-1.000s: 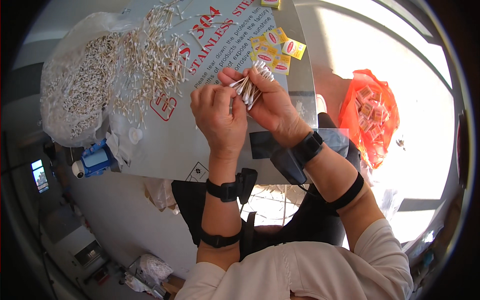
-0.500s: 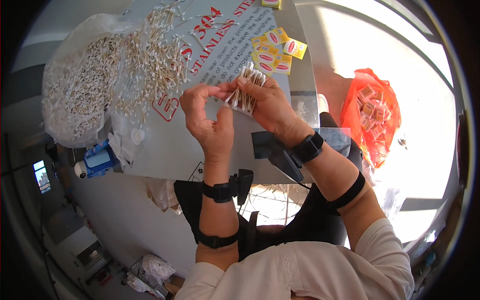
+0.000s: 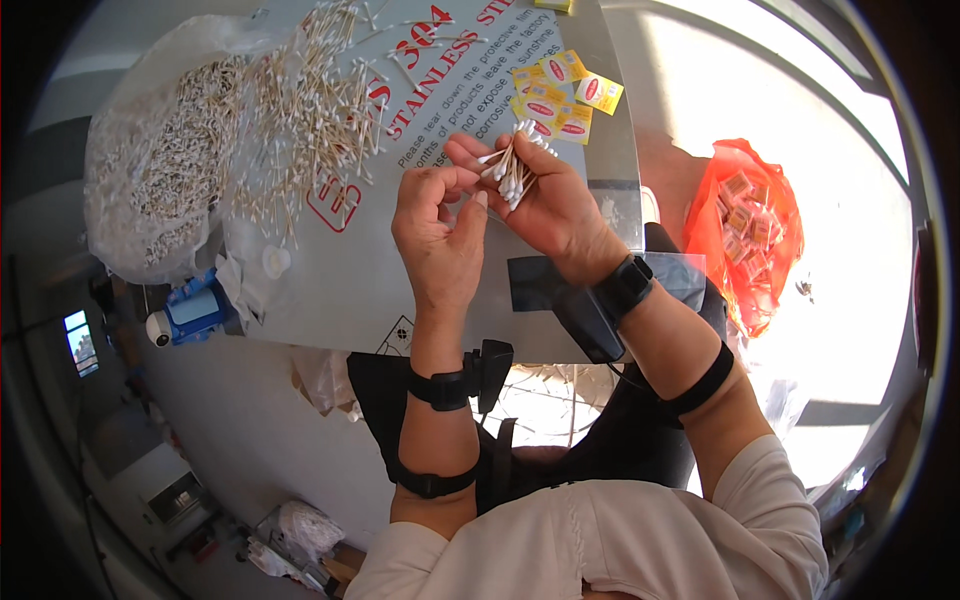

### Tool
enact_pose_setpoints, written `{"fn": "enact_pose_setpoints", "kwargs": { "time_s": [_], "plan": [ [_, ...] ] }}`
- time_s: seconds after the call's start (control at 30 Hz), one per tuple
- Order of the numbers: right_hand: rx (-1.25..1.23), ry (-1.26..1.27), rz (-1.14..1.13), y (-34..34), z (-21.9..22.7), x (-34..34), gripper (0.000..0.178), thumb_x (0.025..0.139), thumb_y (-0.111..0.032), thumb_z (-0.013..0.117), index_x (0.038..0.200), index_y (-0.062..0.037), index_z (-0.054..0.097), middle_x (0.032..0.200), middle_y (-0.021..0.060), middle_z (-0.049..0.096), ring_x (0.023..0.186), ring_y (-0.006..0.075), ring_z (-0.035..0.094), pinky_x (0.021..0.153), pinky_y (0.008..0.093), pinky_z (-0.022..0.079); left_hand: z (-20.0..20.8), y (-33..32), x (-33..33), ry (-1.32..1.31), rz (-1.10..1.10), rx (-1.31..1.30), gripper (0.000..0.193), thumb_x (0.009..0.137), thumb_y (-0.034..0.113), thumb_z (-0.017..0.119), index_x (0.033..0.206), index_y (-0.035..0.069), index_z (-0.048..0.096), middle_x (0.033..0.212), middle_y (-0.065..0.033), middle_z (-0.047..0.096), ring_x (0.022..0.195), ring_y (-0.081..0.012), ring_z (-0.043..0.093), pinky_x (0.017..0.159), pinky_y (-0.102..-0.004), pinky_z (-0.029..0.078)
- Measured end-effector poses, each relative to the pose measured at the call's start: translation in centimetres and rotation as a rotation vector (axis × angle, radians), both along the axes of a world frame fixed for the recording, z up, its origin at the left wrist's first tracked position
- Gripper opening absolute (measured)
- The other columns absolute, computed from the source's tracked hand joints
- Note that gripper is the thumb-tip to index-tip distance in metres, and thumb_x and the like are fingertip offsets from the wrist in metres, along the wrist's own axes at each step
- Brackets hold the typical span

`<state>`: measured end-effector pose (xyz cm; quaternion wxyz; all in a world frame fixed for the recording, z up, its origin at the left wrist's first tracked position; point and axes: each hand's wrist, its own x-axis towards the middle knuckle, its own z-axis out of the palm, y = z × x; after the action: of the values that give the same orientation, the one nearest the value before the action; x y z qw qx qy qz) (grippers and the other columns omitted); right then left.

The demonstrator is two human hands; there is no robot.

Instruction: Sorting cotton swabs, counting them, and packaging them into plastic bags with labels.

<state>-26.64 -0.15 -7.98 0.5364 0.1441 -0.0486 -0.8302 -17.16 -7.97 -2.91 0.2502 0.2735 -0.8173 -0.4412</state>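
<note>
A small bundle of cotton swabs [image 3: 515, 175] with white tips and pale sticks lies in my right hand [image 3: 560, 205], thumb across it and fingers behind. The sticks fan out unevenly, and one or two lean toward my left hand [image 3: 440, 235]. That hand is beside the bundle, with its index finger bent and its thumb raised a little apart from it; no swab shows between them. Left of both hands, a loose heap of cotton swabs [image 3: 305, 120] spreads over the metal table [image 3: 400, 290].
A clear bag full of swabs [image 3: 185, 150] stands at the far left. Yellow-and-white cards [image 3: 598, 93] lie on the table's right side. An orange-red plastic bag [image 3: 707, 225] holding small packs sits beyond the right edge. A blue-and-white object [image 3: 195, 312] is at the left edge.
My left hand has shifted right and slightly up, closer to my right hand. The swabs in my right hand have turned and fanned less neatly, and its fingers have opened out behind them.
</note>
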Motion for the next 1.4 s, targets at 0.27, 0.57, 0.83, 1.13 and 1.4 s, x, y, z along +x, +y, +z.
{"fn": "enact_pose_setpoints", "kwargs": {
  "time_s": [0.27,0.57,0.83,1.13,1.4],
  "plan": [
    [-0.085,-0.051,0.013,-0.1,-0.4,0.0,0.026,0.099,-0.025,0.037,0.097,-0.0009,0.048,0.128,0.0276,0.046,0.121,0.0378,0.046,0.102,0.0477,0.039,-0.5,0.2,-1.4,0.091,-0.001,-0.306,0.023,0.067,-0.007,0.066,0.084,0.005,0.057,0.084,-0.0052,0.054,0.082,-0.0237,0.052,0.072,-0.0344,0.043],
    [-0.065,0.064,-0.024,-0.2,0.7,0.1,0.023,0.097,-0.022,0.043,0.094,-0.0012,0.052,0.131,0.0264,0.045,0.123,0.0377,0.043,0.105,0.0479,0.035,-0.3,0.5,-0.9,0.204,0.032,-0.213,0.018,0.066,-0.006,0.06,0.078,0.006,0.055,0.084,-0.0038,0.053,0.076,-0.0195,0.048,0.067,-0.0305,0.039],
    [-0.127,0.166,-0.062,-0.1,0.6,0.1,0.021,0.093,-0.022,0.051,0.092,-0.0026,0.057,0.136,0.0231,0.04,0.13,0.0335,0.036,0.108,0.0467,0.031,1.8,-0.9,-0.3,0.188,0.028,-0.099,0.016,0.064,-0.003,0.059,0.077,0.005,0.057,0.087,-0.0031,0.053,0.08,-0.0165,0.046,0.069,-0.0271,0.038],
    [-0.249,0.238,-0.09,0.0,0.9,0.1,0.025,0.092,-0.029,0.053,0.093,-0.0047,0.059,0.141,0.0174,0.037,0.136,0.0267,0.026,0.108,0.0412,0.029,1.2,0.7,-0.6,0.057,-0.003,-0.097,0.018,0.066,0.0,0.073,0.082,0.004,0.065,0.085,-0.0037,0.052,0.087,-0.0187,0.05,0.077,-0.0298,0.042],
    [-0.218,0.32,-0.078,-0.2,0.6,0.2,0.025,0.092,-0.03,0.054,0.091,-0.0061,0.06,0.137,0.0151,0.043,0.132,0.0225,0.034,0.107,0.04,0.03,0.3,1.2,-1.1,0.121,0.036,0.081,0.015,0.069,-0.002,0.07,0.083,0.002,0.066,0.079,-0.0031,0.053,0.077,-0.017,0.052,0.071,-0.029,0.043]
  ]
}}
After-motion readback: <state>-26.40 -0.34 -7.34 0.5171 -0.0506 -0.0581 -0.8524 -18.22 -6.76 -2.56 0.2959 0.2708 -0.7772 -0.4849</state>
